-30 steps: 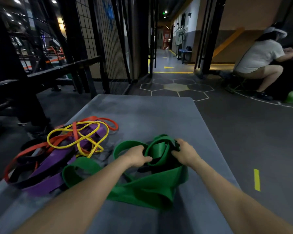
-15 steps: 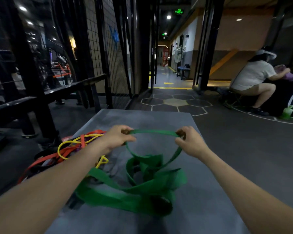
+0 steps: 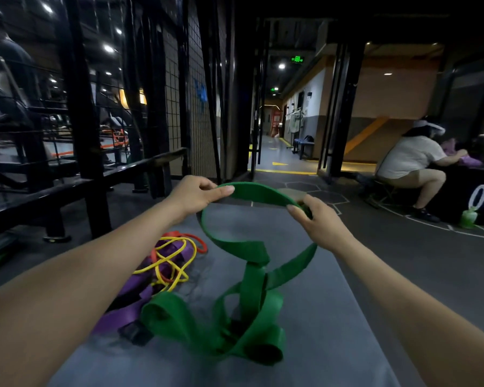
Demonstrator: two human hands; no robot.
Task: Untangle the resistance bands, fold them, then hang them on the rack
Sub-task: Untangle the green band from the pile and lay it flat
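Green band [image 3: 252, 277] (top loop) between pinching left hand [image 3: 192, 195] and right hand [image 3: 315, 219] fingers [image 3: 296, 212].

Green band [image 3: 252, 277]: wide, flat strip of rubbery look, smooth and matt, with only a faint sheen on its curved folds. Purple band [image 3: 129, 286]: flat strip of similar look, matt. Yellow band [image 3: 168, 261] and orange band [image 3: 192, 238]: thin, smooth cords, slightly glossier than the wide strips. Mat [image 3: 313, 308]: grey, matt, finely grained surface with pale scuff marks near the bands. Floor [image 3: 419, 263]: dark, matt, lightly speckled, with painted white lines. Rack frame [image 3: 81, 107]: black metal with a dull, painted finish. Mesh panel [image 3: 176, 101]: thin black metal wire in a square grid. Bottle [image 3: 467, 217]: translucent green plastic, slightly glossy.
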